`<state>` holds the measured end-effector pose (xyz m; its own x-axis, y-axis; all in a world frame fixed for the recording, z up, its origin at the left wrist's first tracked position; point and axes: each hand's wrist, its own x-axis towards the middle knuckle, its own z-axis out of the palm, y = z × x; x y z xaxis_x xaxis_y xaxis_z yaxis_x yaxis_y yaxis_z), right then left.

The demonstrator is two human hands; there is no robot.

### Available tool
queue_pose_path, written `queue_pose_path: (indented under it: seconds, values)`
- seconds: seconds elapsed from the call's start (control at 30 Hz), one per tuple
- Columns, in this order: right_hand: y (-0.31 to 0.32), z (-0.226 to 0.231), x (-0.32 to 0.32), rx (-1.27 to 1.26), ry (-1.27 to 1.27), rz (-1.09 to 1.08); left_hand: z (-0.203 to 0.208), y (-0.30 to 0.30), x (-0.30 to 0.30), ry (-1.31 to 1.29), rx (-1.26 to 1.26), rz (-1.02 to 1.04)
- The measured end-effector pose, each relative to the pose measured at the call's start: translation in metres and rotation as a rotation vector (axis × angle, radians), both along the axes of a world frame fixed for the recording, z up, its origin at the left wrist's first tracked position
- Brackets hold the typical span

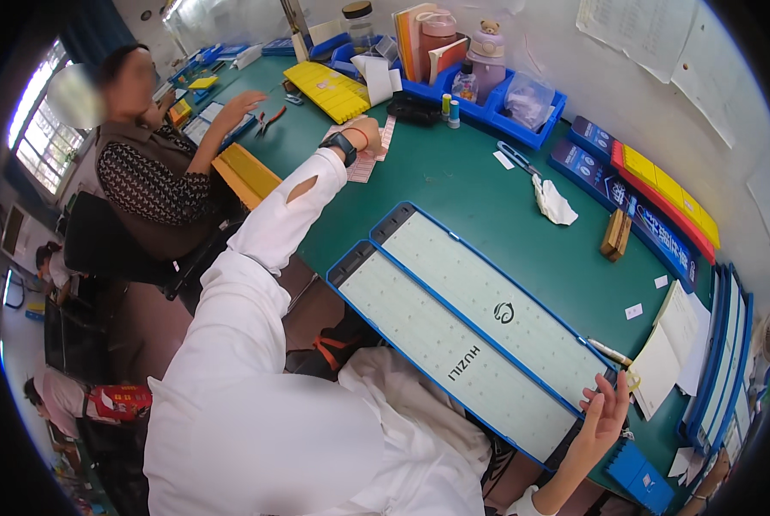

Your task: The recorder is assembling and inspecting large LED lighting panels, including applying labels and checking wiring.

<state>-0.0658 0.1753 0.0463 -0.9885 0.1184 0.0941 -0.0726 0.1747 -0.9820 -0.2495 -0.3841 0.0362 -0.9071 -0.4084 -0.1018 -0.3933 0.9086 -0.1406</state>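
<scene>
My left hand, with a black watch on the wrist, reaches far forward over a pink-and-white label sheet on the green table. Its fingers curl down and look closed; what they hold, if anything, is hidden. Nearer me a long, shallow blue-framed case lies unfolded, its two pale panels side by side with dark corner pieces. It overhangs the table's near edge. By its right end, my right hand is raised open, palm up with fingers apart, and no object shows in it.
A yellow box, blue bins, scissors, crumpled tissue and a wooden block lie beyond the case. Blue cases and an open notebook stand right. At left a seated person works beside pliers.
</scene>
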Motion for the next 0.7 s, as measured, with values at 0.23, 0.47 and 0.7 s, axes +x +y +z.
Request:
queue_pose_path:
  seconds: [0.23, 0.47, 0.7]
  values:
    - [0.009, -0.001, 0.018, 0.015, 0.007, -0.035, 0.032, 0.039, 0.072, 0.244, 1.365, 0.175]
    - [-0.06, 0.019, 0.038, -0.132, 0.029, 0.299, 0.066, 0.221, 0.197, 0.383, 1.79, -0.103]
    - [-0.095, 0.011, 0.034, -0.158, 0.199, 0.482, 0.042, 0.3, 0.232, 0.491, 2.103, -0.092]
